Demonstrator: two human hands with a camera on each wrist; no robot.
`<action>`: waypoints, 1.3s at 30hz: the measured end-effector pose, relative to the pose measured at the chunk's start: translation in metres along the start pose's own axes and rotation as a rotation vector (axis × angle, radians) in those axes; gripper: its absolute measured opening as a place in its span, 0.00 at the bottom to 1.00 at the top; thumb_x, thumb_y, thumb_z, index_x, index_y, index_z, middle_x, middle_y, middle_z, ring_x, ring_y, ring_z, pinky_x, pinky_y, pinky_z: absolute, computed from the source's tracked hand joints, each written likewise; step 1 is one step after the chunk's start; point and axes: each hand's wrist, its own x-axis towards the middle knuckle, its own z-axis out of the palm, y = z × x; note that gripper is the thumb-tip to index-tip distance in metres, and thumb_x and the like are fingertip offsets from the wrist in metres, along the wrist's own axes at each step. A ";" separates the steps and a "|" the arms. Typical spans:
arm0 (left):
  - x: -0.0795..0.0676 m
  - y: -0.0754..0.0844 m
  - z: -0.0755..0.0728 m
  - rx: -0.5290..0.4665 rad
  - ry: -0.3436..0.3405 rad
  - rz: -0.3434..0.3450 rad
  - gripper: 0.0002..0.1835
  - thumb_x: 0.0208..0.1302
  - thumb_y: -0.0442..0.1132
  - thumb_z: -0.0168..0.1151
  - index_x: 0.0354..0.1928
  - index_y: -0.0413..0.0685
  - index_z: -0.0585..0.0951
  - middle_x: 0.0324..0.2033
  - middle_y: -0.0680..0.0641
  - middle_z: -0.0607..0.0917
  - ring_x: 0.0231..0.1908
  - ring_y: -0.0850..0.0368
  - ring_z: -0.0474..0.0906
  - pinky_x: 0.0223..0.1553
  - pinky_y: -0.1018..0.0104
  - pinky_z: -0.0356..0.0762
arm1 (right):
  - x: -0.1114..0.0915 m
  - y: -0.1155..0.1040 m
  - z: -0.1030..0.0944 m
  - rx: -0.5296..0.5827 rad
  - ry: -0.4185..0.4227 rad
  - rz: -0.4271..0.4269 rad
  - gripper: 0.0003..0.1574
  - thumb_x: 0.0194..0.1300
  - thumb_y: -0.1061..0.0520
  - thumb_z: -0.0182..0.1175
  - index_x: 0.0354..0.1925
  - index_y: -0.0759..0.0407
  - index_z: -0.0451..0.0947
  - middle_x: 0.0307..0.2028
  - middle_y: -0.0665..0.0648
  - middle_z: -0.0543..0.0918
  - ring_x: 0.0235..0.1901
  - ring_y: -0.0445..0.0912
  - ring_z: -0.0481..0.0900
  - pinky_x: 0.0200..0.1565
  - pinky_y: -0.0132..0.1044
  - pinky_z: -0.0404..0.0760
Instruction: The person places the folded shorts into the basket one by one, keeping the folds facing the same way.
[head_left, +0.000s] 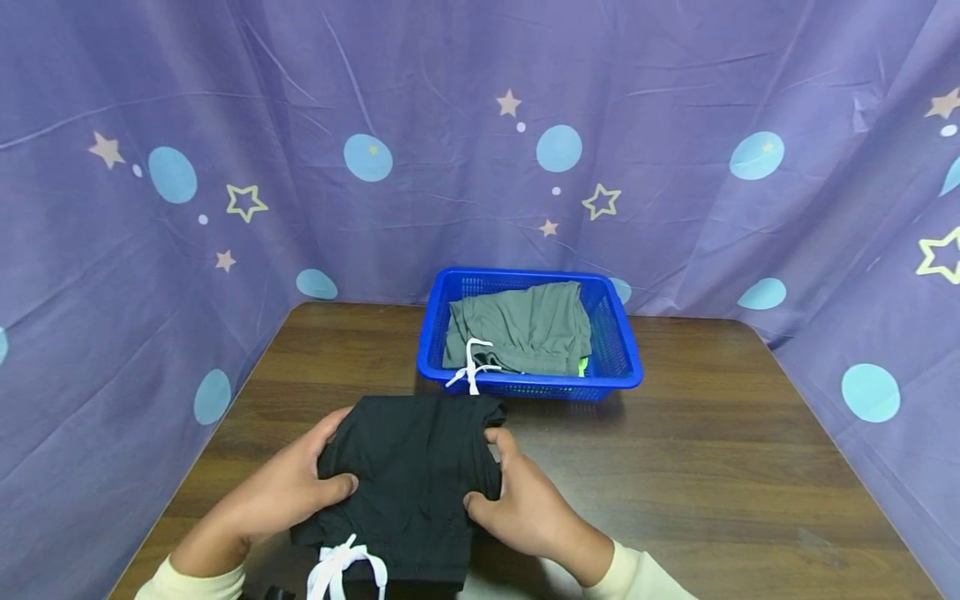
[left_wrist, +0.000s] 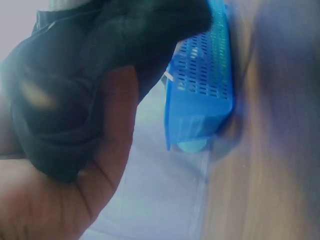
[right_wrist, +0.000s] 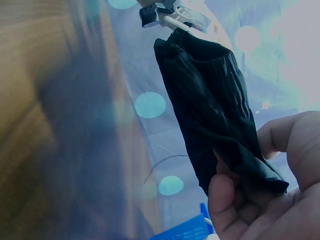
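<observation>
A folded pair of black drawstring shorts (head_left: 408,492) is held up over the front of the table, its white drawstring (head_left: 347,567) hanging at the lower edge. My left hand (head_left: 292,492) grips the left side, thumb on top and the other fingers hidden beneath. On the opposite side, my right hand (head_left: 528,504) pinches the cloth between thumb and fingers. The right wrist view shows the black shorts (right_wrist: 210,100) edge-on, in folded layers, with fingers (right_wrist: 225,205) curled under them. In the left wrist view the black cloth (left_wrist: 55,105) lies within the hand's grasp.
Behind the shorts stands a blue perforated basket (head_left: 633,371) holding grey-green folded shorts (head_left: 525,325); a white drawstring (head_left: 471,367) hangs over its front rim. A bit of bright green shows in the basket. The wooden table (head_left: 712,467) meets a purple patterned curtain (head_left: 465,167) at the back and sides.
</observation>
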 end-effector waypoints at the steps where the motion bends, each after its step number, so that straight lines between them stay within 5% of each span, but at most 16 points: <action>1: 0.001 0.001 0.000 -0.002 0.008 0.006 0.44 0.62 0.31 0.68 0.77 0.56 0.60 0.61 0.44 0.78 0.56 0.48 0.78 0.52 0.66 0.76 | 0.001 -0.001 -0.002 -0.001 0.013 -0.006 0.45 0.57 0.55 0.70 0.68 0.64 0.62 0.39 0.58 0.84 0.40 0.48 0.81 0.42 0.48 0.80; 11: 0.018 0.019 0.001 -0.044 0.041 0.096 0.44 0.62 0.29 0.67 0.78 0.53 0.60 0.64 0.44 0.77 0.59 0.48 0.75 0.55 0.67 0.74 | 0.009 -0.004 -0.020 0.002 0.151 -0.061 0.41 0.56 0.60 0.69 0.66 0.66 0.66 0.54 0.64 0.82 0.55 0.56 0.79 0.57 0.56 0.76; 23: 0.053 0.034 0.003 -0.109 0.058 0.149 0.41 0.62 0.25 0.63 0.77 0.45 0.60 0.57 0.41 0.82 0.52 0.51 0.80 0.52 0.67 0.77 | 0.029 -0.001 -0.048 -0.043 0.267 -0.024 0.39 0.56 0.59 0.68 0.66 0.63 0.71 0.52 0.59 0.84 0.51 0.52 0.81 0.55 0.53 0.77; 30: 0.079 0.038 0.008 -0.274 0.059 0.130 0.41 0.62 0.23 0.60 0.77 0.42 0.57 0.57 0.34 0.79 0.49 0.47 0.81 0.46 0.60 0.83 | 0.039 0.003 -0.066 -0.030 0.264 0.057 0.41 0.61 0.56 0.66 0.71 0.61 0.67 0.54 0.63 0.83 0.52 0.55 0.81 0.53 0.56 0.78; 39: 0.108 0.052 0.013 -0.340 0.107 0.074 0.42 0.61 0.25 0.62 0.76 0.40 0.58 0.58 0.33 0.78 0.47 0.50 0.81 0.44 0.62 0.83 | 0.055 0.009 -0.092 -0.031 0.282 0.098 0.43 0.63 0.54 0.65 0.73 0.62 0.65 0.63 0.67 0.77 0.61 0.61 0.75 0.57 0.60 0.75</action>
